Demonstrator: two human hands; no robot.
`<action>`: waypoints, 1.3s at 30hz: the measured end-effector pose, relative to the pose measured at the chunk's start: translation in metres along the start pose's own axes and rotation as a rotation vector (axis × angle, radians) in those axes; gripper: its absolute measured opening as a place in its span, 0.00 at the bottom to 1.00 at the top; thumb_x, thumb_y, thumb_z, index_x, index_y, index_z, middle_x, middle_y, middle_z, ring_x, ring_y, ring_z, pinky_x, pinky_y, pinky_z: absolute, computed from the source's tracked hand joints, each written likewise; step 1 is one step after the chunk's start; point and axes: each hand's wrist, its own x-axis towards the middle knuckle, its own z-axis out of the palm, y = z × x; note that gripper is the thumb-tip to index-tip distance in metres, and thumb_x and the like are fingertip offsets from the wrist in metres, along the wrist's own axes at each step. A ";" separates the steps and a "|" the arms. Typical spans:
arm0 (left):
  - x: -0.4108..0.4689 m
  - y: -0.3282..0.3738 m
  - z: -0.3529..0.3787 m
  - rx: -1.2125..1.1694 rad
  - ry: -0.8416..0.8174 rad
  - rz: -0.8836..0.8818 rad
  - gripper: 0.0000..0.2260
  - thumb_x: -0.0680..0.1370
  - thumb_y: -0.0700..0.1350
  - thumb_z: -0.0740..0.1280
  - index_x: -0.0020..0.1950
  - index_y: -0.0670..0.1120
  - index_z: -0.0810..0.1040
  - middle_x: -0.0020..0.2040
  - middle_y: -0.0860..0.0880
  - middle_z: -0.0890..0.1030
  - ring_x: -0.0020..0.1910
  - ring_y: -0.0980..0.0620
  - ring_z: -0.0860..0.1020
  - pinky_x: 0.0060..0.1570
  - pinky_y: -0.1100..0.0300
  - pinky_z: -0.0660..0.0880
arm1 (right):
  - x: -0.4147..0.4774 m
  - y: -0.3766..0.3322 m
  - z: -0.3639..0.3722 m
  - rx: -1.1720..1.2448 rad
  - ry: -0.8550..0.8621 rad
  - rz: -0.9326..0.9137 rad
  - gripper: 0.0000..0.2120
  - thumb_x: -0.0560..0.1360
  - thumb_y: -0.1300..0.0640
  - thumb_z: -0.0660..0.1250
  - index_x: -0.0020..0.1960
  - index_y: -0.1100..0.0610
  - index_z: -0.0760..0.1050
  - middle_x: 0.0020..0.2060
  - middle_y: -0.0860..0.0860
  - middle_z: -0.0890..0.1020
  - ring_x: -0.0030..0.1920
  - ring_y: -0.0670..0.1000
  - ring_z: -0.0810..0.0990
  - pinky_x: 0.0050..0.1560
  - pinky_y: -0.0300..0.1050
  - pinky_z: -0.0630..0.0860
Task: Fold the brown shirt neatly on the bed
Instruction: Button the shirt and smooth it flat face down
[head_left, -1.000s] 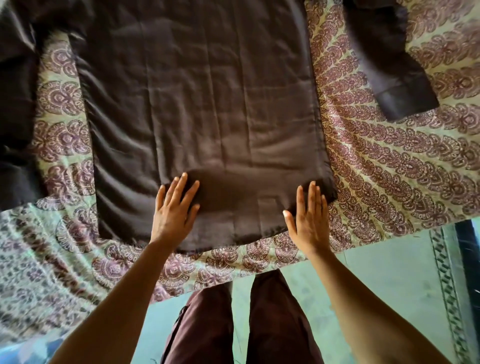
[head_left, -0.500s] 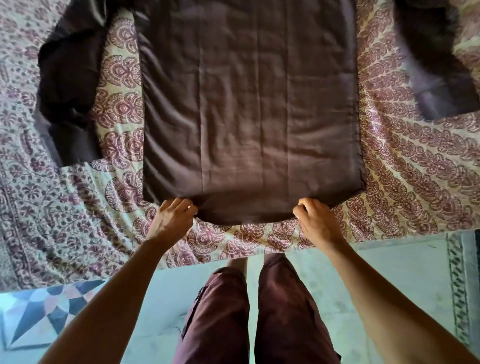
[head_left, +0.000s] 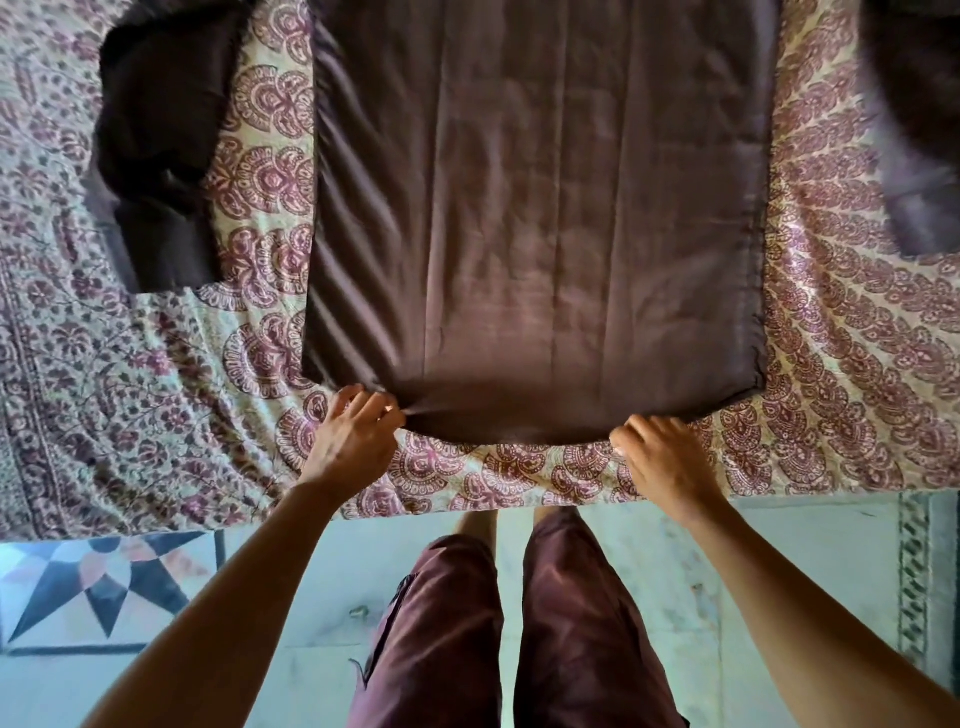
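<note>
Head view, left to right. At the near left, a star-patterned floor tile shows below the edge of the bed, which is covered by a patterned bedspread in maroon and cream. At the far left, the left sleeve lies bunched and folded on the spread, apart from the garment's body. The left hand has its fingers curled, pinching the near hem towards its left corner, where the cloth gathers into small creases. The brown shirt lies flat in the middle of the bed, its body running from the near hem to the far edge of the view, with lengthwise creases and diagonal wrinkles along its left side. The right hand grips the near hem towards the right corner, its fingers curled and the fingertips tucked out of sight. At the far right, the right sleeve, blurred, lies on the spread, well apart from the body. Near centre, maroon trousers stand over a pale floor.
</note>
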 end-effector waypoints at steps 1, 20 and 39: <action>0.002 0.002 -0.005 -0.038 -0.005 -0.038 0.09 0.67 0.42 0.60 0.42 0.45 0.79 0.44 0.45 0.79 0.42 0.42 0.77 0.51 0.50 0.67 | 0.000 -0.003 -0.002 0.036 0.027 0.003 0.01 0.69 0.59 0.61 0.40 0.53 0.71 0.34 0.51 0.73 0.35 0.56 0.74 0.38 0.49 0.65; 0.031 -0.055 0.020 -0.062 0.098 -0.969 0.30 0.78 0.58 0.44 0.77 0.45 0.50 0.77 0.46 0.54 0.76 0.48 0.51 0.73 0.43 0.45 | 0.123 -0.034 0.006 0.087 0.183 0.377 0.31 0.78 0.44 0.48 0.75 0.60 0.54 0.74 0.58 0.57 0.74 0.56 0.57 0.72 0.53 0.49; 0.146 -0.091 -0.006 -0.029 0.148 -0.809 0.28 0.79 0.57 0.46 0.77 0.46 0.50 0.78 0.47 0.51 0.76 0.49 0.49 0.73 0.44 0.44 | 0.131 -0.033 -0.004 0.073 0.243 0.434 0.28 0.76 0.44 0.52 0.70 0.59 0.64 0.71 0.61 0.64 0.70 0.60 0.60 0.68 0.58 0.55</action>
